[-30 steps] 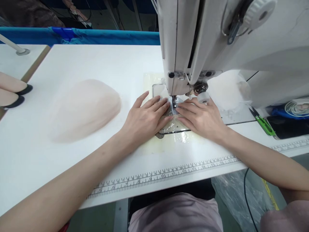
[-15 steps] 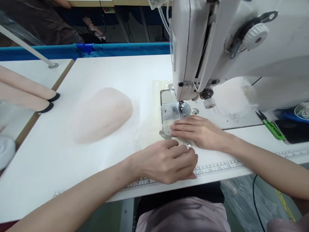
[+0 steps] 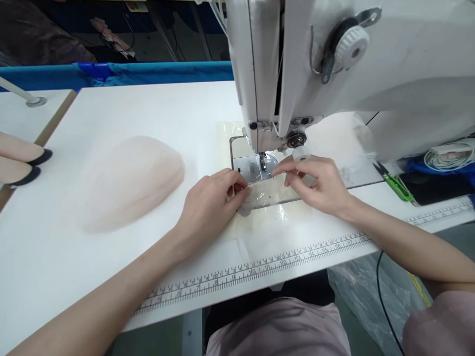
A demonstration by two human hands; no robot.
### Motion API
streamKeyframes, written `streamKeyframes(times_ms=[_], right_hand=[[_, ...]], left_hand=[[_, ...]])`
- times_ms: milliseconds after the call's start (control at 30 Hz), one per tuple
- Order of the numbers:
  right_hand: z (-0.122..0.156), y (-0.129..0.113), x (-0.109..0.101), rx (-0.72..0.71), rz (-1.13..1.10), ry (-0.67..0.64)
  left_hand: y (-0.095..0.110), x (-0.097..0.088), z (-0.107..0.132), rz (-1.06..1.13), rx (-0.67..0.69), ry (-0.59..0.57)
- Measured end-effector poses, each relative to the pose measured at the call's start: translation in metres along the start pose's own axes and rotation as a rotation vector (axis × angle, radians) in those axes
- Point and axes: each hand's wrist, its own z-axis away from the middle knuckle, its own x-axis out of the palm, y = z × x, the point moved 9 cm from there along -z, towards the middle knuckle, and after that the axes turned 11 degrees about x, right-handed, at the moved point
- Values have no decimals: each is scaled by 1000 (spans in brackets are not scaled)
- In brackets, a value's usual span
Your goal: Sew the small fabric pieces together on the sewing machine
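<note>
At the sewing machine (image 3: 256,74), both hands work close to the presser foot (image 3: 262,162) and the metal needle plate (image 3: 247,167). My left hand (image 3: 213,202) rests on the bed to the left of the foot, thumb and forefinger pinched together. On the other side, my right hand (image 3: 319,183) is raised slightly, its fingertips pinched just right of the foot. Whatever lies between either set of fingertips is too thin and see-through to make out. Clear film (image 3: 280,213) shines on the machine bed below the hands.
A sheer beige fabric piece (image 3: 137,183) lies on the white table at left. Green-handled thread snips (image 3: 395,185) lie beside a dark flat object (image 3: 438,185) at right. A printed ruler (image 3: 233,277) follows the front edge. Two beige, black-tipped forms (image 3: 22,163) stick in at left.
My left hand has moved up and left from the table's front toward the foot. My right hand has gone from lying flat to a raised pinch. The view has shifted right.
</note>
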Motion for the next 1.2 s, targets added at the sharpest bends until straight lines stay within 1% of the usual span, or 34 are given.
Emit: streamKeyframes(times_ms=[133,167,233,300,367,500,567,633,700,800,867,900,1033,1100,1200], right_hand=[[7,7,33,244,-238,-340],[9,9,38,284,-281,-392],[10,12,42,316,-339,-414],[8,15,42,313,-374,-380],[6,18,39,312,-362,-319],[4,18,30,289,-218,-169],[5,15,31,264,-177,-161],[6,12,33,244,-177,-184],[7,8,33,215,-206,-202],[7,2,31,157,-240,-208],[7,-1,28,113,-224,-193],[7,-3,27,80,-203,-176],[13,-19,18,-150,-57,-57],[19,-25,16,-257,17,7],[23,-26,16,-323,90,52]], left_hand=[[6,-1,-4,299,-45,30],[9,-1,-5,366,-44,26],[14,3,-6,498,-51,-6],[16,8,-6,619,-81,-54],[15,11,-4,658,-125,-71],[19,4,-1,527,-147,-12],[22,7,1,518,-182,-44],[20,12,3,567,-257,-72],[15,13,5,650,-321,-62],[8,13,6,774,-352,-41],[8,12,5,789,-328,-32],[9,9,4,760,-298,-17],[19,-2,1,489,-124,43],[28,-5,0,361,-20,44],[39,-8,1,218,123,58]])
